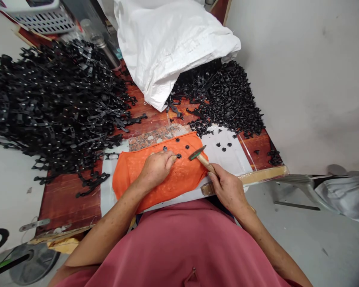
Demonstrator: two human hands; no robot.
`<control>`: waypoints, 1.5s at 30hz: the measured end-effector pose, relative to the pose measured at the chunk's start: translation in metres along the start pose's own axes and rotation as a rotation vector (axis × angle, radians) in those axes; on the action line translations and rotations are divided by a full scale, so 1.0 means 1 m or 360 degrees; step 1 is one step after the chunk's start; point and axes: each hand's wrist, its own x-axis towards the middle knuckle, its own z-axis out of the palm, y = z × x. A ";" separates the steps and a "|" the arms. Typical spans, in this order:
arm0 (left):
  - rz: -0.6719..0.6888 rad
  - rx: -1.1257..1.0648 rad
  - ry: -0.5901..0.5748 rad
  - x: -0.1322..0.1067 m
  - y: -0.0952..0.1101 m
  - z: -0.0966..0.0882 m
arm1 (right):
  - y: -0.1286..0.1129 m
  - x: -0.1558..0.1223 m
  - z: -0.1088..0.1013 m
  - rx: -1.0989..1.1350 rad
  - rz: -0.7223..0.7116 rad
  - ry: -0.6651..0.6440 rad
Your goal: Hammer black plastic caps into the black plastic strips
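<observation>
The work looks unfinished: many loose black studs [233, 99] lie heaped far right, strap-like pieces [62, 91] far left, a few small black parts [187, 147] on the near-middle orange cloth [179, 185]. The right hand [229, 189] grips a hammer [197, 153]; the left hand's [155, 169] fingers bunch beside one part, grip unclear

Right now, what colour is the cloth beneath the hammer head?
The cloth is bright orange, showing best in the head view.
</observation>
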 end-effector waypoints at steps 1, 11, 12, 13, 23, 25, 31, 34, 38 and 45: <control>-0.0015 0.0008 -0.0002 0.000 0.001 0.000 | 0.000 0.000 0.000 0.0007 -0.0003 -0.0003; 0.0081 0.0014 -0.0036 -0.004 0.006 -0.005 | -0.006 0.003 -0.003 0.0000 -0.0069 -0.0006; 0.0093 0.0030 -0.0031 -0.005 0.007 -0.006 | -0.006 0.003 -0.004 -0.0001 -0.0067 -0.0007; 0.0103 0.0048 -0.0022 -0.005 0.007 -0.006 | -0.006 0.004 -0.004 -0.0003 -0.0064 -0.0008; 0.0037 0.0245 -0.0062 0.001 0.004 0.001 | -0.002 0.004 -0.002 -0.0007 -0.0069 -0.0018; 0.0051 0.0206 -0.0043 0.001 0.004 0.000 | -0.003 0.005 -0.005 0.0009 -0.0107 0.0026; 0.0102 0.0150 -0.0110 0.003 0.002 -0.005 | -0.023 0.010 -0.019 -0.0059 -0.0337 0.0248; 0.0107 0.0156 -0.0166 0.004 0.003 -0.006 | -0.031 0.014 -0.018 -0.0236 -0.0396 0.0203; 0.0071 0.0213 -0.0224 0.005 0.005 -0.006 | -0.030 0.015 -0.015 -0.0445 -0.0423 0.0170; 0.0050 0.0245 -0.0231 0.004 0.006 -0.006 | -0.028 0.014 -0.015 -0.0496 -0.0525 0.0378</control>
